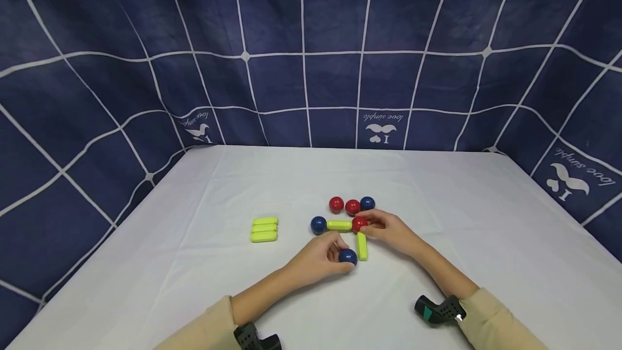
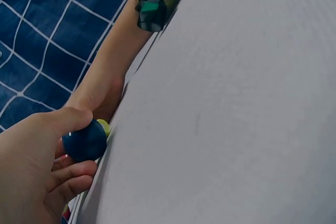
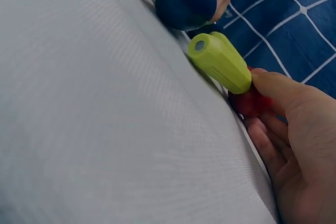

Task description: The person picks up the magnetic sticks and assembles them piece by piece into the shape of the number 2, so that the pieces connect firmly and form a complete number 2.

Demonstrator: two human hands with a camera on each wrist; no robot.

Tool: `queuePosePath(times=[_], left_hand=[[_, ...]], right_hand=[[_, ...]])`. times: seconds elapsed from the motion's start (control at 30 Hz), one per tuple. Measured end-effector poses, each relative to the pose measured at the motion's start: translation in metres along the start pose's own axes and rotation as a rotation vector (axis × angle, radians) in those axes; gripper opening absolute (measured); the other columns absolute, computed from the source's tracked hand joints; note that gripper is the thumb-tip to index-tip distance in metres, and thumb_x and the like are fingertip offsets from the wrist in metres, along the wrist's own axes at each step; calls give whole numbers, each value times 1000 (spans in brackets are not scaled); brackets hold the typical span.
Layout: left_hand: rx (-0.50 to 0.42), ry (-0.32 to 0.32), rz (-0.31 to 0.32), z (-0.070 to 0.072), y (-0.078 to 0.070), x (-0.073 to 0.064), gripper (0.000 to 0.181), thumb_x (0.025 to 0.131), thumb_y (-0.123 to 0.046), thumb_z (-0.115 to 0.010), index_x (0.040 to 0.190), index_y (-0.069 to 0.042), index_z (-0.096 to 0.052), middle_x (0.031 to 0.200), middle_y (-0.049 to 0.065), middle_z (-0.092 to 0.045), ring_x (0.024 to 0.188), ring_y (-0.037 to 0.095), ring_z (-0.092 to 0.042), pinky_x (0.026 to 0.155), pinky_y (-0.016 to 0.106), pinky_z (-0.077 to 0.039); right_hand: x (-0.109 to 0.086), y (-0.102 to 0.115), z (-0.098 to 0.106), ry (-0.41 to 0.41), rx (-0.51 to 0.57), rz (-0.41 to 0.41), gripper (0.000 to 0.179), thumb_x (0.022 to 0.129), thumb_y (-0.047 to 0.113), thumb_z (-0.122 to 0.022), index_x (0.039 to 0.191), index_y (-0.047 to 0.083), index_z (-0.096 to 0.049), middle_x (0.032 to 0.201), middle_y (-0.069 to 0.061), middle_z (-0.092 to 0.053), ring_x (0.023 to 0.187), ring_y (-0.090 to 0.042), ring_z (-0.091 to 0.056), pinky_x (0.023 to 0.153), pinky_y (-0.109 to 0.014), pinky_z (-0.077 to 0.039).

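- On the white surface, well left of the corner red ball, three loose bars lie side by side, long axes running roughly left to right
- Nearer on the left of the corner red ball I see the outer blue ball, touching one end of the crosswise bar; that bar's other end meets the corner red ball
- The left hand is on the near-left side of the corner red ball, thumb and fingers pinching the held blue ball
- That held blue ball is closer to the person than the corner red ball and a little to its left, just beside the free end of the lengthwise bar; a narrow gap seems to show there from the right wrist
- The lengthwise bar points from the corner red ball toward the person, and the left hand is the nearer one to its free end
- The right hand is just right of the corner red ball, gripping it between thumb and fingers
- By my count: five yellow-green bars, three loose and two at the corner red ball; three red balls, counting two back red balls beyond it; three blue balls, counting the back blue ball just beyond it
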State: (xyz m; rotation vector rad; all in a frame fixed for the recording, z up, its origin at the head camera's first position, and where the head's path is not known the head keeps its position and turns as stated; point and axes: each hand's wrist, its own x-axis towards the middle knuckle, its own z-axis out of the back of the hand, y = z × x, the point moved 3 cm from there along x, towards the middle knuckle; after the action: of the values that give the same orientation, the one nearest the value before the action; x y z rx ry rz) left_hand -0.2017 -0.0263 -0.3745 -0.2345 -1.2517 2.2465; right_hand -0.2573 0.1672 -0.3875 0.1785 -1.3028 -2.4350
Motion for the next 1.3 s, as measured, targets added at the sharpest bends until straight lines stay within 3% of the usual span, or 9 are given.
queuePosePath(times=[0.23,0.37,0.53,0.67,0.8,1.03,1.3], left_hand=[[107,23,-79,-1,-4,3,33,80,-28,-69,110,-17,-60,91,-3,-53,69,2,-48,63,15,-43],[151,48,-60,2,-7,3,32,80,-30,-69,109,-17,-62,89,-5,-54,71,2,-49,65,15,-43],[211,107,-55,6,-10,5,37,80,-19,-67,115,-14,-60,89,-5,-54,71,0,-50,67,13,-43],[210,126,-47,6,-13,6,36,79,-16,-68,113,-11,-60,82,-6,-57,69,-2,-50,67,13,-44],[233,100,-21,3,-17,5,29,77,-21,-71,102,-10,-62,72,-9,-57,65,-2,-49,63,13,-43],[371,8,-13,-5,-26,1,24,74,-36,-73,84,-17,-62,72,-11,-59,65,-3,-47,61,14,-39],[344,-77,1,-18,-25,-1,26,73,-36,-73,79,-17,-57,67,-11,-54,61,-2,-43,56,14,-36]], right_hand=[[0,1,3,-28,-26,18,41,86,28,-60,122,7,-55,112,-11,-61,94,-15,-57,79,-19,-46],[0,3,4,-25,7,18,41,86,27,-61,121,5,-55,112,-12,-61,93,-16,-56,77,-17,-46],[2,5,7,-23,22,14,40,87,26,-60,121,5,-56,114,-13,-61,93,-16,-56,77,-16,-46],[4,4,8,-22,21,5,40,87,27,-60,120,4,-56,115,-13,-61,94,-16,-56,78,-16,-45],[6,2,7,-10,40,6,41,87,27,-59,120,3,-56,115,-14,-61,96,-17,-57,79,-15,-45],[5,2,6,-25,17,16,41,87,28,-60,120,3,-57,115,-14,-61,96,-17,-57,80,-16,-45],[2,-2,2,-24,32,13,41,86,27,-61,119,3,-57,112,-13,-62,94,-16,-57,79,-15,-45]])
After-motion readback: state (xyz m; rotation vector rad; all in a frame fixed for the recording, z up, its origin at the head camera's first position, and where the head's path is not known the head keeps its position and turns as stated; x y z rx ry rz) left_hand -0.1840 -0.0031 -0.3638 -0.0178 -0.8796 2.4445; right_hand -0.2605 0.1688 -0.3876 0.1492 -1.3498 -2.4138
